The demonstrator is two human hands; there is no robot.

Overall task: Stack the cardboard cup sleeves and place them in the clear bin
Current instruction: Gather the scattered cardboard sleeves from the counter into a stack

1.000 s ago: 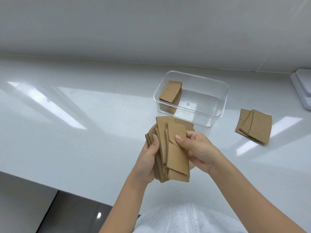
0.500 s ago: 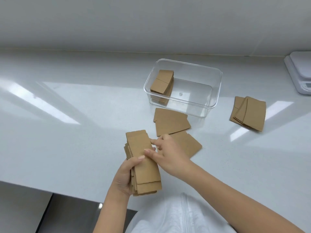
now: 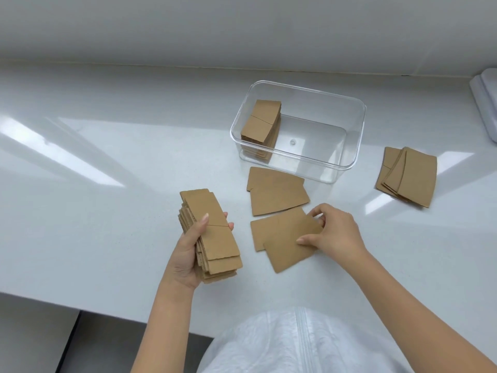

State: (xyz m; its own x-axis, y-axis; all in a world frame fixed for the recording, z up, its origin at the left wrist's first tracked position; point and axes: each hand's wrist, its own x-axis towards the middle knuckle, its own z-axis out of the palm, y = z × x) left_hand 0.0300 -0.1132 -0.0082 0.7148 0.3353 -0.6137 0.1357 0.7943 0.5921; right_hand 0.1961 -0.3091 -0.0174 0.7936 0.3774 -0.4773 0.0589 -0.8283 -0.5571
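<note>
A glossy white countertop point(image 3: 107, 211) meets a pale wall at twelve o'clock. The left hand point(image 3: 188, 254) grips a thick stack of brown cardboard cup sleeves point(image 3: 209, 235). The right hand point(image 3: 333, 232), fingers narrow, pinches two loose flat sleeves point(image 3: 285, 243) lying at its nine o'clock. Two more sleeves point(image 3: 277, 195) lie just before the clear rectangular plastic bin point(image 3: 349, 162), which holds a stacked pile point(image 3: 261, 125). Another fanned pile point(image 3: 408, 176) lies at three o'clock. A white object point(image 3: 486, 103) is cut off at the right edge.

L hand point(image 3: 192, 251) gripping, R hand point(image 3: 332, 231) pinching
</note>
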